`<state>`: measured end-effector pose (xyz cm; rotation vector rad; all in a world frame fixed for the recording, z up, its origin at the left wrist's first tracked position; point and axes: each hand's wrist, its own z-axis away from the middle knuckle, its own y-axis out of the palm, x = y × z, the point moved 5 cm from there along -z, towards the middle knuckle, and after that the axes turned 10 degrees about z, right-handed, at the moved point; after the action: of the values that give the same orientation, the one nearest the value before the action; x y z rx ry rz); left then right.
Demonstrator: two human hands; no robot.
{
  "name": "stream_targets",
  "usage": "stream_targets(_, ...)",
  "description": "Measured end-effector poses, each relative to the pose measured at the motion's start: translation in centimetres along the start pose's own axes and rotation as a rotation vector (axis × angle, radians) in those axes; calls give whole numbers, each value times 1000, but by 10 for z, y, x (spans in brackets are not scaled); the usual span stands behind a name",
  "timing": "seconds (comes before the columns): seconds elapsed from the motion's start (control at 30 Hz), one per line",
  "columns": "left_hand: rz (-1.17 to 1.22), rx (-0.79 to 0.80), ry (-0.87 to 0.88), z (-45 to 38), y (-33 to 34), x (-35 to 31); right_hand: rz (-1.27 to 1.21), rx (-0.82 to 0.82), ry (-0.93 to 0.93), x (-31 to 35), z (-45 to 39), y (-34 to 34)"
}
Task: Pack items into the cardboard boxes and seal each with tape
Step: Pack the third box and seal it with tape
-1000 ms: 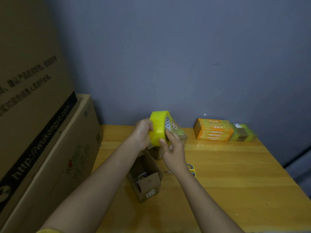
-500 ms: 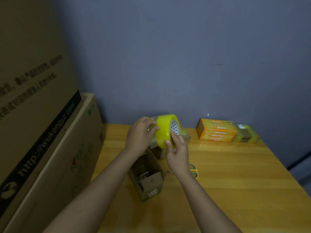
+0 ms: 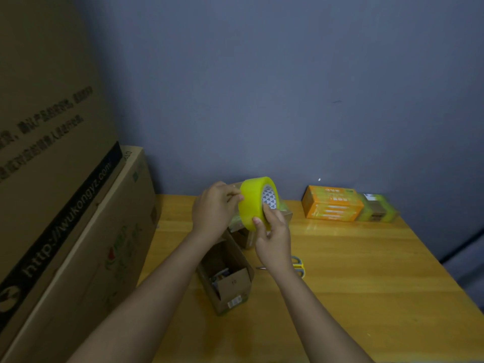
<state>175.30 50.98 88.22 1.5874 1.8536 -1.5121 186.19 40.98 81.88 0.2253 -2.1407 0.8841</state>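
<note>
A yellow tape roll (image 3: 252, 203) is held up above the table, its patterned core facing right. My right hand (image 3: 273, 237) grips the roll from below, thumb on the outer face and fingers at the core. My left hand (image 3: 214, 209) pinches at the roll's left edge with thumb and fingertips. Under my arms an open small cardboard box (image 3: 226, 281) lies on the wooden table (image 3: 366, 279) with items inside. A second small box (image 3: 245, 231) sits just behind it, mostly hidden by my hands and the roll.
Yellow-handled scissors (image 3: 298, 265) lie right of my right wrist. An orange packet (image 3: 331, 206) and a taped small box (image 3: 377, 212) stand at the back right by the wall. Large cardboard cartons (image 3: 65, 205) fill the left side.
The roll has turned so its core faces right. My left hand shifted from cupping the roll to pinching at its left edge. The view tilted slightly.
</note>
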Motion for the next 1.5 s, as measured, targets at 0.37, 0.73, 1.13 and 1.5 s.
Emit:
stream_targets(0.37, -99, 12, 74, 2, 1, -1, 55, 36, -8, 4, 2, 0)
stream_targets(0.73, 73, 452, -145, 3, 24, 24, 381, 109, -302, 4, 6, -5)
stream_targets(1.13, 122, 460, -277, 1, 42, 29, -130, 403, 87, -9, 24, -15)
stream_targets(1.5, -19, 233, 33, 21, 56, -4, 388, 452, -119, -4, 12, -36)
